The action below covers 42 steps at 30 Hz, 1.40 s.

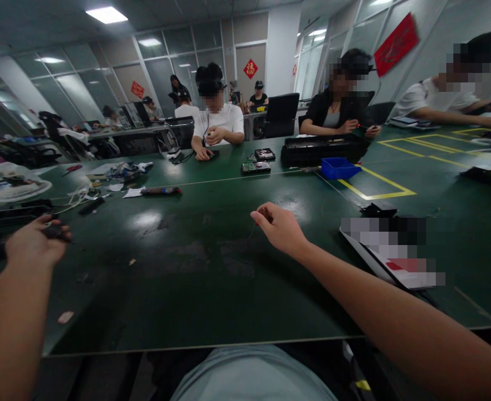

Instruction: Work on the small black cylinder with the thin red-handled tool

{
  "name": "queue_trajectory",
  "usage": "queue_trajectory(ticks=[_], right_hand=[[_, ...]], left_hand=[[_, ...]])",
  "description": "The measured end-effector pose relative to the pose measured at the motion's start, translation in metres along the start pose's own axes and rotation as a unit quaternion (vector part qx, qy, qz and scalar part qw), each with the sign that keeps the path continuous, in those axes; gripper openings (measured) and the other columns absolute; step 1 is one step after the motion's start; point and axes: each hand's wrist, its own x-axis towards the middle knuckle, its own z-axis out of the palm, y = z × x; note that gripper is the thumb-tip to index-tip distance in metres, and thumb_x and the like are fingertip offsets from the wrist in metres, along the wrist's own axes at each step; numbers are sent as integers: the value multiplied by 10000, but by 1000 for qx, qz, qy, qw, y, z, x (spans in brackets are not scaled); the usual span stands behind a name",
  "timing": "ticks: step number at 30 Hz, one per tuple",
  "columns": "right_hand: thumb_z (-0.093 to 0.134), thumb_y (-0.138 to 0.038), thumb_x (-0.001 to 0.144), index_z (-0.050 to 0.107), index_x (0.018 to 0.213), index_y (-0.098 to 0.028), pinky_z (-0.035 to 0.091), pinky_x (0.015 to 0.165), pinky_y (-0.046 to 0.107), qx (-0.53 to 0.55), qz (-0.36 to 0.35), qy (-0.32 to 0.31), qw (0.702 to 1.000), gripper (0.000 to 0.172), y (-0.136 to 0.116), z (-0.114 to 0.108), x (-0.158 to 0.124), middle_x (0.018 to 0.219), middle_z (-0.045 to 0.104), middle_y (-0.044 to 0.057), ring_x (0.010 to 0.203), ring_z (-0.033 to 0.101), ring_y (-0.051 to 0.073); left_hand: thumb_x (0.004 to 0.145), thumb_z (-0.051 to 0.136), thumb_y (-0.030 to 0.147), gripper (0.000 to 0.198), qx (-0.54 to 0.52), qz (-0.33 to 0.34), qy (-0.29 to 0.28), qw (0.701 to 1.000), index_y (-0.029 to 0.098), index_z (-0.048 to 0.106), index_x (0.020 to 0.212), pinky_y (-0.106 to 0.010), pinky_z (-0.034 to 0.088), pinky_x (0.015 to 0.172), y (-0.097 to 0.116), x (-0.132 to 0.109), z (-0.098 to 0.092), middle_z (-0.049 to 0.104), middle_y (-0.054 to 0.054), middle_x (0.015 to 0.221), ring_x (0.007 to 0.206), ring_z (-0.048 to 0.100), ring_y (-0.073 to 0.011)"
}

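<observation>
My right hand (pixel 279 225) is closed above the middle of the green table (pixel 195 306). In it is a screwdriver (pixel 252 231), its thin shaft pointing down toward the tabletop and its reddish-brown handle mostly covered by my fingers. At the far left, my left hand (pixel 34 243) is closed around a small black object (pixel 57 230). A dark tip sticks out past the fingers, and what kind of thing it is I cannot make out.
A pen-like tool (pixel 161 191) lies ahead, left of centre. Beyond are hard drives (pixel 256 167), a blue bin (pixel 339 169) and a long black casing (pixel 322 150). Papers (pixel 389 259) lie beside my right forearm. Several people work around the room; one person (pixel 218 125) sits opposite.
</observation>
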Motion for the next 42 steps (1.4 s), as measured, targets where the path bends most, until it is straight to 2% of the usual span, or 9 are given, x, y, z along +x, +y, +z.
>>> queue_trajectory(ticks=[4,9,13,16,22,25,29,34,42], right_hand=[[512,-458,951,630,892,-202,403,606,309,-3,0,3,1000,289,2,0,0,745,667,31,653,587,172],[507,-462,951,630,898,-205,403,608,305,0,-2,8,1000,290,3,1,0,752,672,31,664,598,176],[479,-452,963,628,960,-211,406,614,306,10,3,5,1000,284,1,1,0,753,674,31,669,614,182],[463,-443,968,620,972,-216,404,622,304,12,2,15,1000,275,2,3,1,715,662,21,656,617,181],[502,-471,949,587,808,-219,372,607,301,-20,5,33,999,301,1,2,2,660,639,7,616,583,167],[525,-492,935,569,769,-218,367,594,300,-11,11,37,999,324,-1,0,1,650,632,5,596,563,160],[493,-466,956,579,798,-214,392,602,297,54,11,70,996,310,-2,-1,-3,676,627,6,614,567,154],[451,-452,980,572,951,-218,445,597,291,206,2,135,969,265,4,5,-2,703,608,-8,611,567,143],[465,-401,978,568,983,-217,496,651,317,212,-22,96,972,212,7,10,-1,764,651,10,670,625,153]], left_hand=[[763,395,-10,256,-110,-18,-117,987,139,537,915,-212,437,611,-13,-17,62,526,1,681,634,500,-111],[622,460,17,406,-94,-38,-306,946,127,575,995,-230,416,557,-13,-86,138,524,-28,735,610,500,-134],[610,473,68,413,-68,-22,-435,898,125,610,995,-256,431,607,-18,-146,176,546,-52,777,674,529,-152],[716,467,159,338,-45,-3,-486,873,151,604,1025,-295,446,680,-26,-186,194,576,-62,855,722,550,-165],[717,566,45,443,125,180,-490,844,185,535,1136,-346,463,867,-52,-228,214,610,-89,1077,966,589,-210],[800,580,81,310,150,243,-490,824,185,566,1092,-372,478,905,-62,-226,212,624,-95,1089,991,598,-220],[784,660,92,297,133,312,-510,790,198,643,1060,-384,449,1010,-70,-208,207,632,-76,1147,1095,587,-226],[787,682,91,399,110,293,-469,826,203,640,1168,-394,415,1068,-82,-189,211,649,-63,1204,1143,587,-217],[803,694,116,394,99,289,-446,841,207,663,1184,-382,409,1083,-83,-189,212,671,-44,1216,1160,594,-205]])
